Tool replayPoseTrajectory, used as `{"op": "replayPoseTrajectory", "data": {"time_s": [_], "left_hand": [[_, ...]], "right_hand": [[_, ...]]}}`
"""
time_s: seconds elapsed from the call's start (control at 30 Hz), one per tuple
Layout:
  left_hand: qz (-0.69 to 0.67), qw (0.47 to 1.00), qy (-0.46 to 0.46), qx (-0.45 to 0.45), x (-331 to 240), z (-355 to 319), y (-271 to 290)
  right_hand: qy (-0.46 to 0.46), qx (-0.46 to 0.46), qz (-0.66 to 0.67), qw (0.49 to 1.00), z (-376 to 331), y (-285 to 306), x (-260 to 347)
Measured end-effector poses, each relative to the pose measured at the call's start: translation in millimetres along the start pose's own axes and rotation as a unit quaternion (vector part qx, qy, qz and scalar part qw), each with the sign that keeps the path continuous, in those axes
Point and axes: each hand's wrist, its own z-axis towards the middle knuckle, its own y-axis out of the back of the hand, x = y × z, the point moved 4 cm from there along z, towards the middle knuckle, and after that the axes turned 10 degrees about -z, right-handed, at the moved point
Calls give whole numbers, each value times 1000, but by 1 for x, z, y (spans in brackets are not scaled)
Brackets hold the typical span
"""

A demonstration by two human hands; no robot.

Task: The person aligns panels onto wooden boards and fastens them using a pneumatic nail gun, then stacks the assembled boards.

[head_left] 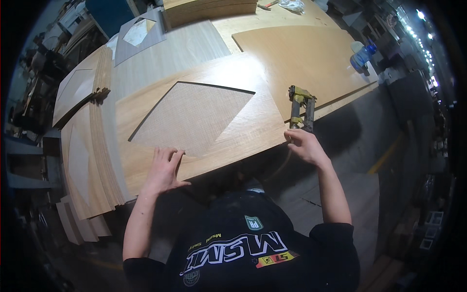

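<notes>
A pale wooden panel (248, 119) lies before me, with a diamond-shaped woven-textured area (194, 114) bordered by a dark edge on its upper sides. My left hand (166, 168) rests at the panel's near edge, fingertips on its face and thumb stretched out to the side. At the panel's near right corner is my right hand (305, 146), its fingers curled toward the thumb; what they pinch is too small to make out. Just beyond it lies a worn nail gun (302, 104) wrapped with yellow tape, a thin hose hanging below.
Stacked panels with diamond shapes (80, 160) stand at left. A grey panel with a cutout (155, 41) and stacked boards (209, 12) lie at the back. A large wooden board (306, 58) and a blue bottle (362, 58) are at right.
</notes>
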Motion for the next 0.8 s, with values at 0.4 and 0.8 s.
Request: {"op": "replayPoseTrajectory", "data": {"time_s": [0.4,0.8], "left_hand": [[26,998,-38,-44,3,-3,-3],[-14,998,-35,-57,5,-4,-22]], "right_hand": [[23,-110,-109,988,-3,-12,7],[21,-138,-124,982,-7,-24,-24]]}}
